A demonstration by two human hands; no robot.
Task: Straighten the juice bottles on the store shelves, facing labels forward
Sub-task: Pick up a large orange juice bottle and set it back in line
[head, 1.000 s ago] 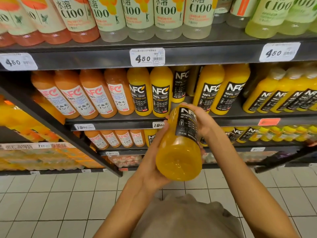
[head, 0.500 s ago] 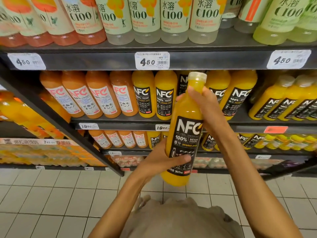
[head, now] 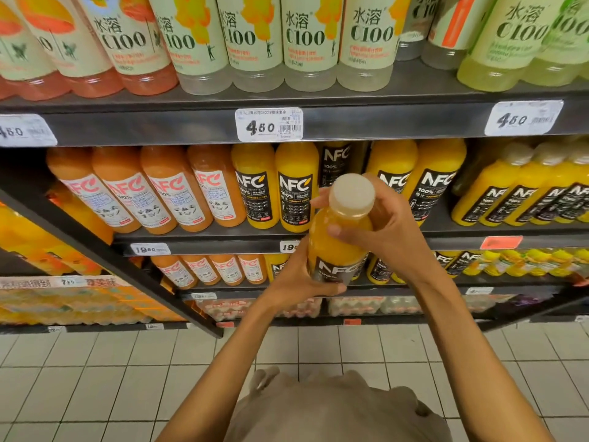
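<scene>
I have the NFC orange juice bottle (head: 338, 240) off the shelf and in both hands, held in the air in front of the middle shelf (head: 223, 240). My right hand (head: 379, 231) wraps the shoulder and neck just below the white cap (head: 352, 193), thumb across the front. My left hand (head: 299, 282) cups the lower body, fingers curled over the bottom of the black label. The bottle's long axis runs roughly upright, cap tipped toward me and base away and down, with the NFC lettering on the side I can see.

What matters for the next move is the gap in the orange juice row (head: 338, 164): it lies straight ahead and above the bottle, between the two black-labelled bottles on its left and the two on its right, with another bottle standing further back in it. I judge the right hand, higher and nearer the opening, should guide the bottle in, base first, while the left hand supports underneath. The label should face outward once it stands.
</scene>
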